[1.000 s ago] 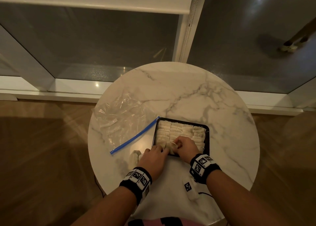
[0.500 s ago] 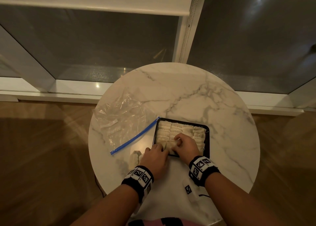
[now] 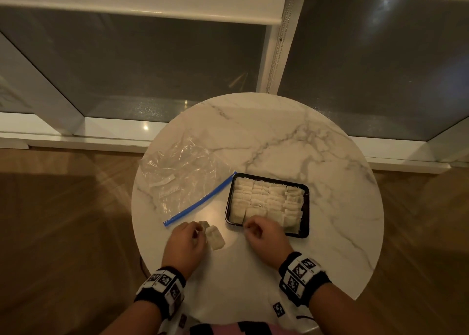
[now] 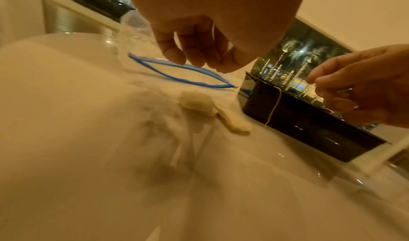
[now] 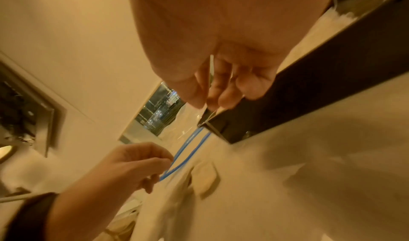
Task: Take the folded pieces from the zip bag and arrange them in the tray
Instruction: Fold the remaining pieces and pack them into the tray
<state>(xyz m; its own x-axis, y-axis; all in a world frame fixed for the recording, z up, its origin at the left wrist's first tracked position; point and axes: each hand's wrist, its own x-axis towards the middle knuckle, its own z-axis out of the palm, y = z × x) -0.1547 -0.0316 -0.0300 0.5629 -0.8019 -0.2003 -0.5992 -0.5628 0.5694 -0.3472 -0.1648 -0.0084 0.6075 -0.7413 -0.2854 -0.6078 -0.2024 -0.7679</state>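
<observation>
The black tray (image 3: 306, 209) sits right of centre on the table, packed with rows of folded white pieces (image 3: 264, 197). To its left the clear zip bag (image 3: 182, 179) lies flat, its blue zip (image 4: 177, 73) gaping, a few pieces still inside. Two loose folded pieces (image 3: 215, 237) lie on the table between bag and tray. My left hand (image 3: 193, 233) hovers just above them (image 4: 197, 101), fingers hanging loosely, holding nothing. My right hand (image 3: 250, 229) is at the tray's near-left corner, thumb and fingertips (image 5: 221, 94) pinched together, seemingly on a thin thread. Another thread hangs over the tray wall (image 4: 309, 127).
The round marble table (image 3: 291, 141) stands before a window sill; its far and right parts are bare. Wooden floor surrounds it. The table's near edge is close under both wrists.
Both hands have drawn back from the tray's near-left rows. The left one went left to the loose pieces on the table; the right one pulled back to the tray's near edge.
</observation>
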